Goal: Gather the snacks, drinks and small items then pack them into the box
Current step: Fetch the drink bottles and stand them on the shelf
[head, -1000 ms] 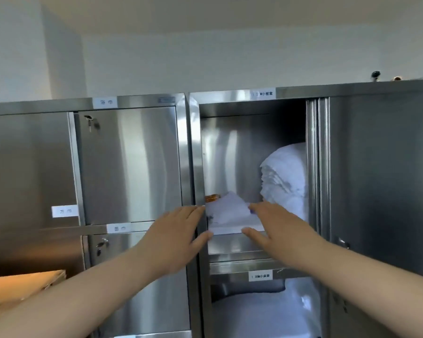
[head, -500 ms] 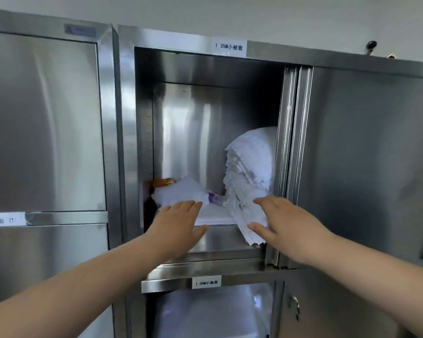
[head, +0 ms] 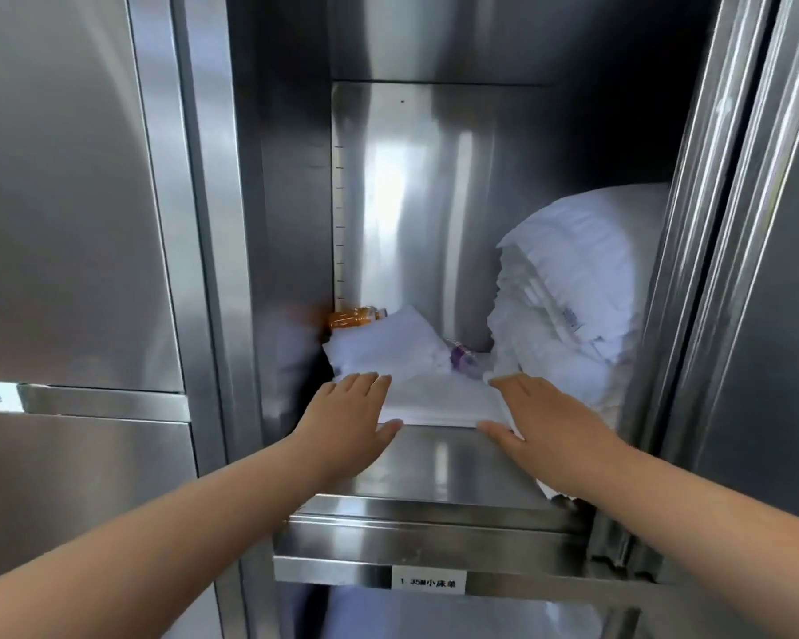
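On a brushed-steel shelf (head: 434, 472), the left hand (head: 351, 422) and right hand (head: 540, 422), grips flat and apart, rest on folded white cloth (head: 388, 352). An orange plastic bottle (head: 356, 317) lies at the shelf's back-left corner.

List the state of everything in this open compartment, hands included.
Orange bottle: lying on its side, back left, partly hidden.
Purple-labelled bottle: lying down between the white bundles.
Flat white bundle: folded, lying on the shelf.
Linen stack: folded, piled at right.
Left hand: open, fingers straight, on the flat bundle.
Right hand: open, at the stack's edge.
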The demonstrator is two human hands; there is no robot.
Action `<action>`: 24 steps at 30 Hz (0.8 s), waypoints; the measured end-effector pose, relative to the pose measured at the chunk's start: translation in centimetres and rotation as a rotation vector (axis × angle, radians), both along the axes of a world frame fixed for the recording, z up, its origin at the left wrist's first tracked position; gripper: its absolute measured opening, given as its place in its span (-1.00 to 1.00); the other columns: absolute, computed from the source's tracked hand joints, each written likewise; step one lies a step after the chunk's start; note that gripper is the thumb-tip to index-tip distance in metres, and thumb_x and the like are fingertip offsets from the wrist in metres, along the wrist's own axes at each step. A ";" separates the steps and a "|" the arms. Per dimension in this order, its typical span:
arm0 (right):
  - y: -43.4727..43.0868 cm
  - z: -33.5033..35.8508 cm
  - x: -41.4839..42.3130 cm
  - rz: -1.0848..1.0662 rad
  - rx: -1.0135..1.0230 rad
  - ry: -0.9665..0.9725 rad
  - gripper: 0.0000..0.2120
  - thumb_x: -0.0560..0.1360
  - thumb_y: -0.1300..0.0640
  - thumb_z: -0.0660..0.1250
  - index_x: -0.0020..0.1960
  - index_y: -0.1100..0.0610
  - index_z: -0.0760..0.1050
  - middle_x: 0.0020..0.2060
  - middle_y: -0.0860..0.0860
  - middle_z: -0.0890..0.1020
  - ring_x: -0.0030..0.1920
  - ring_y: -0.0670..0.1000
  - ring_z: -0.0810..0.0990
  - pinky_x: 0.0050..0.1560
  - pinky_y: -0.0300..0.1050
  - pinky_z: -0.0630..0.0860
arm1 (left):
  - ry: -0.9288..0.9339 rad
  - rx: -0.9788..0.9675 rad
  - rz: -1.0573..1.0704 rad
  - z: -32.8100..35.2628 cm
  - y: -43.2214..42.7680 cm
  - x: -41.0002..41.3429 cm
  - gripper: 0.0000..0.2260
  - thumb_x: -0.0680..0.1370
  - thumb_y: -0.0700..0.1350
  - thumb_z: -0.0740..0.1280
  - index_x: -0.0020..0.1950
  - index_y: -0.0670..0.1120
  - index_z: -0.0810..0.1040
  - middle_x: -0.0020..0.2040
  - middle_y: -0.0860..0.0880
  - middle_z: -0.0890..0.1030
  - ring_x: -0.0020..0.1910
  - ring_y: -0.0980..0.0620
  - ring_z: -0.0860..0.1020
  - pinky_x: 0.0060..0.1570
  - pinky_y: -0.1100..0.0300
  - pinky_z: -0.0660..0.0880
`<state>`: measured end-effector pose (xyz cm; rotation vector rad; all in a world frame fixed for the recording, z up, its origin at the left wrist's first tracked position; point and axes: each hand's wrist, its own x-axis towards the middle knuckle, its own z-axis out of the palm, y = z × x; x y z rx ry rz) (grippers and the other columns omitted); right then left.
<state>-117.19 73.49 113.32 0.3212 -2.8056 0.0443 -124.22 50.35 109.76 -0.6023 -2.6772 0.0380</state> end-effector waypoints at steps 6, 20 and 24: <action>0.7 -3.8 -12.5 -0.053 0.036 -0.045 -0.42 0.59 -0.22 0.03 0.49 0.07 0.11 0.42 0.02 0.30 0.37 0.05 0.29 0.28 -0.06 0.32 | -0.038 0.046 0.067 -2.6 1.4 -12.8 -0.41 0.62 0.18 0.02 0.55 -0.08 -0.02 0.54 -0.06 0.11 0.49 -0.05 0.12 0.43 0.00 0.15; 2.5 -10.7 -34.2 -0.195 0.031 -0.144 -0.39 0.58 -0.21 0.08 0.47 0.16 0.15 0.42 0.10 0.31 0.38 0.11 0.30 0.35 -0.04 0.28 | -0.097 0.088 0.016 -7.6 7.5 -35.6 -0.48 0.64 0.13 -0.10 0.55 -0.02 -0.14 0.56 -0.04 -0.13 0.53 -0.05 -0.14 0.46 -0.02 -0.15; 3.8 -11.3 -38.6 -0.231 0.011 -0.114 -0.40 0.59 -0.20 0.07 0.46 0.18 0.16 0.44 0.12 0.27 0.41 0.12 0.26 0.37 -0.04 0.25 | -0.057 0.070 0.000 -8.7 7.0 -39.0 -0.49 0.64 0.13 -0.12 0.55 -0.02 -0.09 0.56 -0.04 -0.08 0.53 -0.05 -0.12 0.47 -0.03 -0.11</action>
